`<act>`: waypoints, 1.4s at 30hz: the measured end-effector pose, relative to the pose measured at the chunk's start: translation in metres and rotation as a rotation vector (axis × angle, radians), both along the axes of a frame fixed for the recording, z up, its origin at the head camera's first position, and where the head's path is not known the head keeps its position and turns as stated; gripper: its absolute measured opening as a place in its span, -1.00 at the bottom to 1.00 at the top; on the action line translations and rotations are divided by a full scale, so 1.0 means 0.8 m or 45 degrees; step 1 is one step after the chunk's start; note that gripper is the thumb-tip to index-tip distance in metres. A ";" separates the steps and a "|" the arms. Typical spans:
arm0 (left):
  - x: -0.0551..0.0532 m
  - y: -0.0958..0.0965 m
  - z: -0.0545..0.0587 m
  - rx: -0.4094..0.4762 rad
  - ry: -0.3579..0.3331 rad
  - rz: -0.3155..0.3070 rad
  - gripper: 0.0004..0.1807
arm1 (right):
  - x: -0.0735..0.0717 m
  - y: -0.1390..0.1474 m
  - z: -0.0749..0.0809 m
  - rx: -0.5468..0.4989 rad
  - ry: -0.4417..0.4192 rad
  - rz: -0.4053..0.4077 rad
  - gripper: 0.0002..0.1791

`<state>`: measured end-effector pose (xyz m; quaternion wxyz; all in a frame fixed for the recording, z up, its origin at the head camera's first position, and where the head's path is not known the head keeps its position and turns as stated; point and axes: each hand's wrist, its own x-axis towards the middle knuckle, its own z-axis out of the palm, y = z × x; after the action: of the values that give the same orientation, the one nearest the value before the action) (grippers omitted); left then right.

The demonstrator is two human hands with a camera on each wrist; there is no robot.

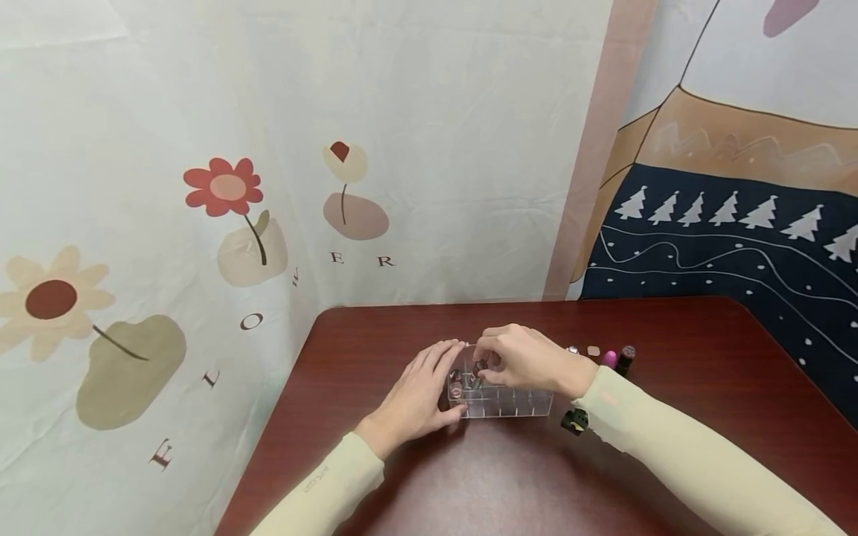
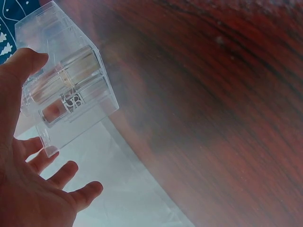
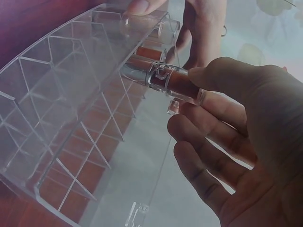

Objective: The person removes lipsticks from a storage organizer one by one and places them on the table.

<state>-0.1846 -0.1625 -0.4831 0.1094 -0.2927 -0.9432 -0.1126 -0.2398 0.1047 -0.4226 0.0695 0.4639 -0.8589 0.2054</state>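
Note:
A clear plastic divided organizer (image 1: pixel 516 404) stands on the table. My left hand (image 1: pixel 417 394) holds its left end, thumb at the front and fingers toward the back; in the left wrist view the fingers are spread. My right hand (image 1: pixel 529 359) pinches a clear lip gloss tube (image 3: pixel 177 85) with dark reddish contents between thumb and fingers. The tube's lower end is at a back compartment near the left end. Similar tubes (image 2: pixel 56 109) sit in the leftmost compartments, beside the held one.
Right of the organizer, partly behind my right forearm, stand a bright pink tube (image 1: pixel 609 359) and a dark tube (image 1: pixel 626 360). A small pale piece (image 1: pixel 593 351) lies near them. The reddish-brown table (image 1: pixel 375 335) meets a printed cloth backdrop (image 1: pixel 436 149).

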 end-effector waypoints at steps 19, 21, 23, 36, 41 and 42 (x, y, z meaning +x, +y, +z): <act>-0.001 0.000 -0.001 0.008 0.027 -0.009 0.23 | -0.008 0.021 -0.010 -0.210 0.065 0.075 -0.85; 0.000 0.000 0.000 0.011 0.020 -0.011 0.23 | 0.000 0.021 -0.002 -0.178 0.062 0.029 -0.82; 0.000 0.000 0.001 0.012 0.015 -0.013 0.23 | 0.007 0.021 0.005 -0.143 0.057 -0.013 -0.83; 0.001 0.000 0.000 0.012 0.004 -0.004 0.22 | 0.018 0.038 0.012 -0.170 0.080 -0.068 -0.77; 0.002 0.000 0.000 0.012 0.000 -0.002 0.23 | 0.020 0.047 0.012 -0.181 0.077 -0.099 -0.77; 0.002 0.000 0.000 0.013 0.002 -0.003 0.23 | 0.021 0.048 0.012 -0.183 0.076 -0.105 -0.77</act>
<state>-0.1832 -0.1629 -0.4833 0.1114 -0.2932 -0.9423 -0.1172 -0.2231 0.1434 -0.4128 0.1368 0.4279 -0.8578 0.2496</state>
